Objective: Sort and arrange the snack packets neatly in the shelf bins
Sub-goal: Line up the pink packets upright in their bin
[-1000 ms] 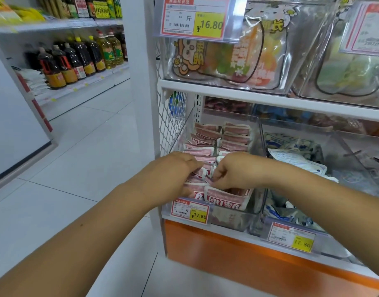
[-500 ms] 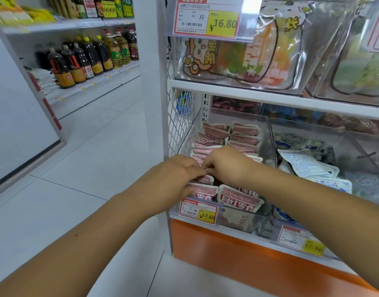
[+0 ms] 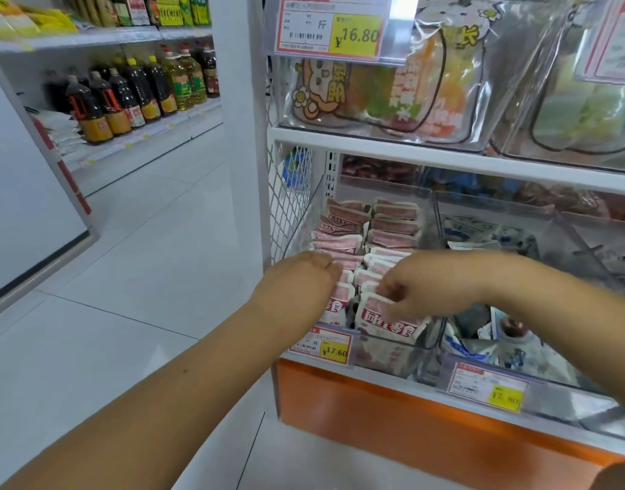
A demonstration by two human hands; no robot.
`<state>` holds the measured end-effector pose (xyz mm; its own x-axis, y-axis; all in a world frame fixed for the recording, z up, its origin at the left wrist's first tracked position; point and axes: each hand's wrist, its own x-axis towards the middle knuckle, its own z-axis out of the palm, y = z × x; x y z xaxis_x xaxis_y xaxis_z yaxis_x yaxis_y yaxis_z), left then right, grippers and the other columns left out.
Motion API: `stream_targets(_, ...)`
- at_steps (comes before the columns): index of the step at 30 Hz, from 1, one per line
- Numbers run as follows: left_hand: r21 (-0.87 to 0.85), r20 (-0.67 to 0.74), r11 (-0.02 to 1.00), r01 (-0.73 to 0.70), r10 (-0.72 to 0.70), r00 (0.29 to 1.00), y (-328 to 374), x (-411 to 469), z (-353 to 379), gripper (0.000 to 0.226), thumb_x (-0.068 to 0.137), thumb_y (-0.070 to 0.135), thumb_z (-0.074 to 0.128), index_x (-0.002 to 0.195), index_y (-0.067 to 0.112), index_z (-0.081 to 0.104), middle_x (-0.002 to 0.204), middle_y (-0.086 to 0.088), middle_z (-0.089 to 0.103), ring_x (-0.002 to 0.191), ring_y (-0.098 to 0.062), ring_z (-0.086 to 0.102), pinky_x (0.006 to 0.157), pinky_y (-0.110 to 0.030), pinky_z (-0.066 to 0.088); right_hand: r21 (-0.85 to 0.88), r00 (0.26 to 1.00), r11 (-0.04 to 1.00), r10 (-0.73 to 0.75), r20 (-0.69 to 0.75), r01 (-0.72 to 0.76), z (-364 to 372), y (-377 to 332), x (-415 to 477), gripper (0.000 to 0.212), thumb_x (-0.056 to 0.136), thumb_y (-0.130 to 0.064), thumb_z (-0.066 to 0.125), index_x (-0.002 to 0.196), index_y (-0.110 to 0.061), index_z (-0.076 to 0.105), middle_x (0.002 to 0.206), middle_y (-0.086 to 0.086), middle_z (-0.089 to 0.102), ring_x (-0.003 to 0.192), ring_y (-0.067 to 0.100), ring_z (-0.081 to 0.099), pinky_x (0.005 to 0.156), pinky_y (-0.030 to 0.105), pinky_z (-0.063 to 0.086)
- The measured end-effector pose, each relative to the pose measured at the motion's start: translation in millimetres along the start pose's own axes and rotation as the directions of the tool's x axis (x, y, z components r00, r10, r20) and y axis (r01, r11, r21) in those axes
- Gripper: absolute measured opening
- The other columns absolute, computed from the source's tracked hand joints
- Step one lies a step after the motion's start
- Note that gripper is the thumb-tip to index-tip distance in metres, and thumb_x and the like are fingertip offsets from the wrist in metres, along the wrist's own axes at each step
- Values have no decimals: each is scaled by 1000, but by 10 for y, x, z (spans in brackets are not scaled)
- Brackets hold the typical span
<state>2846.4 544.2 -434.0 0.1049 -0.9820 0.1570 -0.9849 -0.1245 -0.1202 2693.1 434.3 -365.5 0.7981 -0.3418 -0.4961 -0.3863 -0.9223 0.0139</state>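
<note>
Head view looked down at a low shelf (image 3: 445,160) where both hands worked in a clear bin (image 3: 392,362) at its left end. Pink-and-white packets (image 3: 392,224) stood in that bin in two rows running front to back, mostly upright and leaning slightly.

The left hand (image 3: 297,288) reached over the front of the left row with its back to the camera. Its fingers bent down among the packets there, and I could not tell whether they pinched one or only pressed on them. The right hand (image 3: 427,288) came in from the right over the neighbouring bin. Its curled fingers and thumb pinched the top edge of the front packet (image 3: 385,321) of the right row. This packet leaned forward against the bin's front wall, red lettering facing out. The two hands were close but apart.

A tag (image 3: 325,344) marked 17.60 hung on the bin's front. The neighbouring bin (image 3: 537,228) to the right held blue-and-white pouches (image 3: 481,235) lying loosely. White wire mesh (image 3: 290,206) closed the shelf's left side, and an orange base (image 3: 410,429) ran below it. One shelf up, a bin of cartoon-printed bags (image 3: 374,93) carried a 16.80 tag (image 3: 332,30). Across the pale tiled floor (image 3: 127,277), dark and yellow bottles (image 3: 127,100) lined another shelf.
</note>
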Motion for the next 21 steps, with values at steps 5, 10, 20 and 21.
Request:
stream_targets(5,-88,30,992,93,-90,995,-17,175,11,49,91,6,51,139,17,48,138,-7,50,124,-28,48,99,-43,47,-213,955,969,59,-291,-125,-5,41,237,18,89,-17,53,72,-17,49,68,0,49,65,20,48,54,30,36)
stream_targets(10,-222,-4,975,9,-10,1000,-2,62,69,57,89,0,51,144,14,41,147,-7,42,134,-24,38,112,-33,31,-328,983,940,35,-180,-94,109,-89,146,16,90,-30,56,88,-15,57,74,-1,48,77,24,54,59,29,42)
stream_targets(20,-246,15,969,-11,15,1000,33,-186,79,57,105,37,25,154,15,8,162,-5,1,148,-19,-9,112,-26,-13,69,883,996,85,-463,-59,-104,94,770,36,93,-41,55,126,-26,53,128,1,48,112,22,48,89,35,42)
stream_targets(21,-216,16,976,-12,16,1000,38,-177,79,57,105,37,25,154,14,8,162,-7,1,148,-20,-8,111,-25,-14,76,882,996,80,-464,-51,-70,101,883,31,94,-39,54,121,-24,54,127,3,47,108,22,50,85,33,42)
